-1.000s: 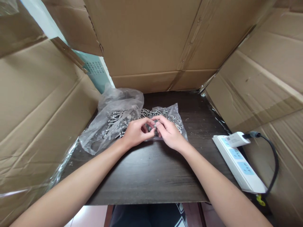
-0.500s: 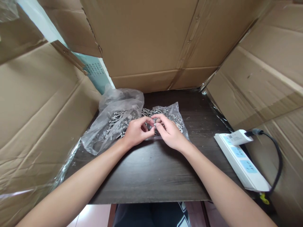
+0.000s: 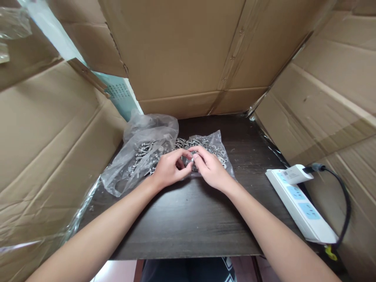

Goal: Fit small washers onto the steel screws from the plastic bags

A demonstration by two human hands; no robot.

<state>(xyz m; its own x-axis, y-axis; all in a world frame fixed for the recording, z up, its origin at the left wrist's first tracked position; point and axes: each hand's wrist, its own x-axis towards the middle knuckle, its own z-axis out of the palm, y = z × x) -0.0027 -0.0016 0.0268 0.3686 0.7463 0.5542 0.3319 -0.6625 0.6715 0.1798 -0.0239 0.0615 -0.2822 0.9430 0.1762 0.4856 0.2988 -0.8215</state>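
My left hand (image 3: 171, 166) and my right hand (image 3: 212, 167) meet fingertip to fingertip above the middle of the table. Between them is a small shiny metal piece (image 3: 192, 159), pinched by thumb and forefinger on each side; it is mostly covered, and its exact kind does not show. Beneath and behind the hands, many silver bolts (image 3: 182, 143) lie on clear plastic. Flat washers (image 3: 222, 159) and small rings are spread just right of my right hand. To the left, a crumpled clear plastic bag (image 3: 117, 178) covers more bolts (image 3: 143, 149).
Cardboard walls (image 3: 182, 51) close in the dark wooden table (image 3: 188, 223) at the back and both sides. On the right lies a white power strip (image 3: 305, 211) with a white adapter (image 3: 294, 174) and a black cable (image 3: 346, 192). A pale green printed sheet (image 3: 119, 92) shows through a gap.
The whole view has shifted slightly, so things sit a little lower. Both hands keep their pinch together, with only a small change in the fingers around the metal piece.
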